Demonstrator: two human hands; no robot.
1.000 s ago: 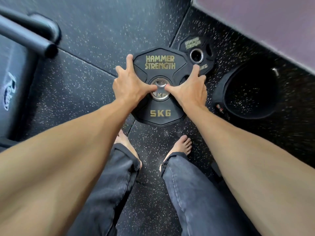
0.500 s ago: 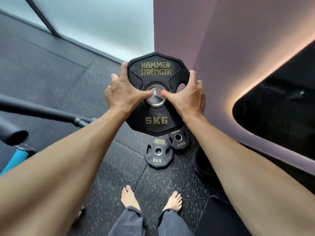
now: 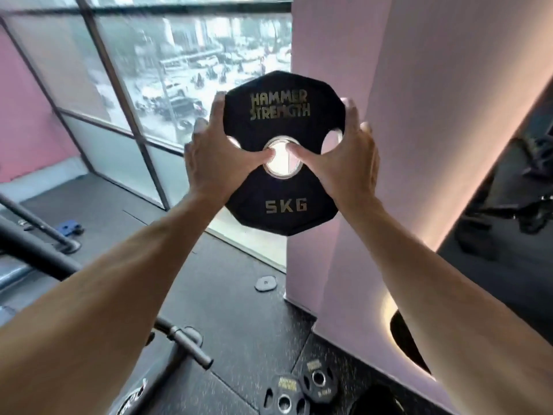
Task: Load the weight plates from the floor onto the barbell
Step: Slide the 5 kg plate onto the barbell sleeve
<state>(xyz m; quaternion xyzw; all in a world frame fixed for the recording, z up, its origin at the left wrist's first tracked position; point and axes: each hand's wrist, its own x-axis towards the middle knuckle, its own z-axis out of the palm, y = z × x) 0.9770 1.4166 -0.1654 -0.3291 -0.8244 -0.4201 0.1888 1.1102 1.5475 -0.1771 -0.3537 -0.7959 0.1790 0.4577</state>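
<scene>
The 5 kg plate (image 3: 279, 151) is up in the air at 12 o'clock, my left hand (image 3: 218, 154) and right hand (image 3: 347, 157) gripping its sides, thumbs in its hole so it cannot slip.

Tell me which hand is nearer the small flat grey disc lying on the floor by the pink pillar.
Right, marginally, judging by the image. The right hand and left hand both hold the raised plate, well above the disc.

Both arms outstretched and raised, left hand (image 3: 215, 157) and right hand (image 3: 344, 163) gripping, thumbs pointing inward
</scene>
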